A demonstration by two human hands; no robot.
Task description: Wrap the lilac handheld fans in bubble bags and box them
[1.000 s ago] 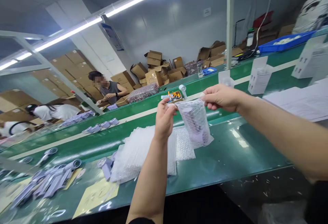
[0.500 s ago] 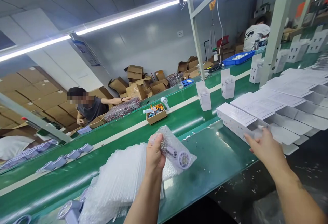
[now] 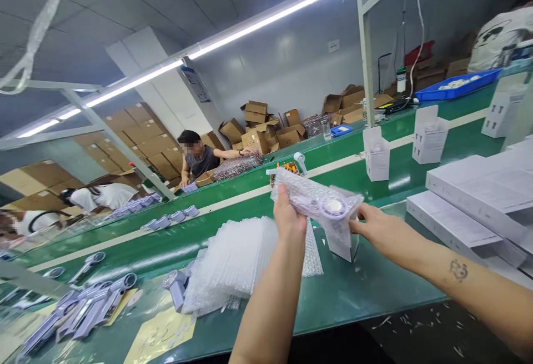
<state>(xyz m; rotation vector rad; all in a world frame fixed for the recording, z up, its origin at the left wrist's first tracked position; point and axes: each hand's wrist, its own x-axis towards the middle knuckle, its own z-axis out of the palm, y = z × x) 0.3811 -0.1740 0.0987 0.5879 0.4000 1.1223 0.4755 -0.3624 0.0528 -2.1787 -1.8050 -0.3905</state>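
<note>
My left hand [image 3: 289,217] is closed around one end of a handheld fan [image 3: 333,205] in a clear bubble-wrap bag. The purple fan, its round head to the right, lies nearly level in the air. Just under the fan head is a white box [image 3: 342,246], partly hidden by the bag. My right hand [image 3: 372,225] has its fingers curled at the right side of this box, close to the bag's end. Left of the box, a thick stack of bubble-wrap bags [image 3: 245,253] spreads over the green table [image 3: 375,286].
White boxes [image 3: 453,219] lie stacked at the right. Upright boxes [image 3: 377,158] stand on the green conveyor [image 3: 200,233]. Purple fans [image 3: 91,303] are heaped at the lower left. A co-worker [image 3: 200,158] sits across the line. A metal post [image 3: 364,47] rises behind.
My right hand has come left from the box stack to the fan, with a white box now at its fingers. My left hand has turned the bagged fan more level. The view has swung left.
</note>
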